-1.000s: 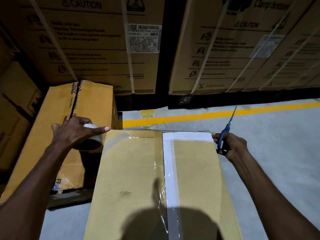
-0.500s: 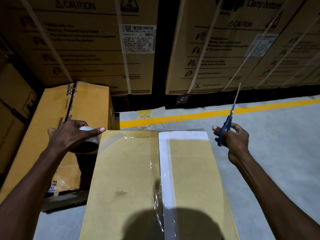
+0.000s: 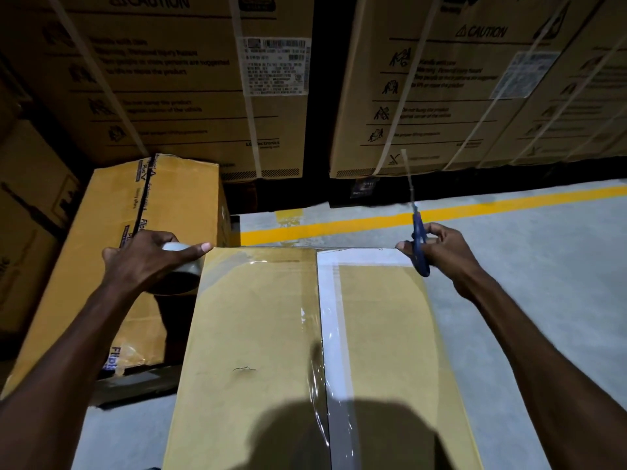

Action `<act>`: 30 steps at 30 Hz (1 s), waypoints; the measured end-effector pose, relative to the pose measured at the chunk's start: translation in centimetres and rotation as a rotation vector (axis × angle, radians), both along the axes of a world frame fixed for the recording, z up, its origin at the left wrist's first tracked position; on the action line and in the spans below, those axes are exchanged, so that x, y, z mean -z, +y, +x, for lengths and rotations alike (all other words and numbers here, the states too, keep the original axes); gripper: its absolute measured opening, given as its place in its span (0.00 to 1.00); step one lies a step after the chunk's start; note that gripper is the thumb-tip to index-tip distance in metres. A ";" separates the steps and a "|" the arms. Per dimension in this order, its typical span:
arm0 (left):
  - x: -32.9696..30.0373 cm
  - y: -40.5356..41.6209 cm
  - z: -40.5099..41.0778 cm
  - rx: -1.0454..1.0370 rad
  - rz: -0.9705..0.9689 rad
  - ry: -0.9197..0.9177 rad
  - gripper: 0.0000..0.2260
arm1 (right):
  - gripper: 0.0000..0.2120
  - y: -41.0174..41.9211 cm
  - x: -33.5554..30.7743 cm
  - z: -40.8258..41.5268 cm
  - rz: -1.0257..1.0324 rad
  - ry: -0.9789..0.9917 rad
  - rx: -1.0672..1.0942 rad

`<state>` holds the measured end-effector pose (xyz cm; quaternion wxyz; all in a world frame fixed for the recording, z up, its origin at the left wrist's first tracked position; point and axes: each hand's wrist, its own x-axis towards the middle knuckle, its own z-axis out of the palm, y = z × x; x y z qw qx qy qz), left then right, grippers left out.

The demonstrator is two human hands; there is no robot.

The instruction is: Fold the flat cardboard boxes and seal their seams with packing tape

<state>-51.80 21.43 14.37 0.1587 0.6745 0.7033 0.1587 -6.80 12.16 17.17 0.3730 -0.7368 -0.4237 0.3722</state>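
Head cam: folded cardboard box [image 3: 258,334] sits on the grey floor [image 3: 526,266] right in front, w/ clear packing tape [image 3: 320,351] along its centre seam and across the far edge. Left hand [image 3: 149,262] is curled over a tape roll [image 3: 179,273] at the box's far-left corner. Right hand [image 3: 441,252] grips blue scissors [image 3: 419,242] at the far-right corner, blades pointing up. Another taped box [image 3: 112,252] on the left, big strapped cartons [image 3: 169,79] behind.

clear tape roll [image 3: 179,266]: mostly under left hand [image 3: 149,259] | yellow-brown cardboard box [image 3: 258,334]: near end cut off | blue-handled scissors [image 3: 420,245]: blades blurred
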 end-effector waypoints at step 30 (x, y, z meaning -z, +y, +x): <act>0.8 -0.4 0.0 -0.015 -0.032 -0.003 0.41 | 0.09 5.5 -2.2 -13.8 -0.027 -0.220 -0.467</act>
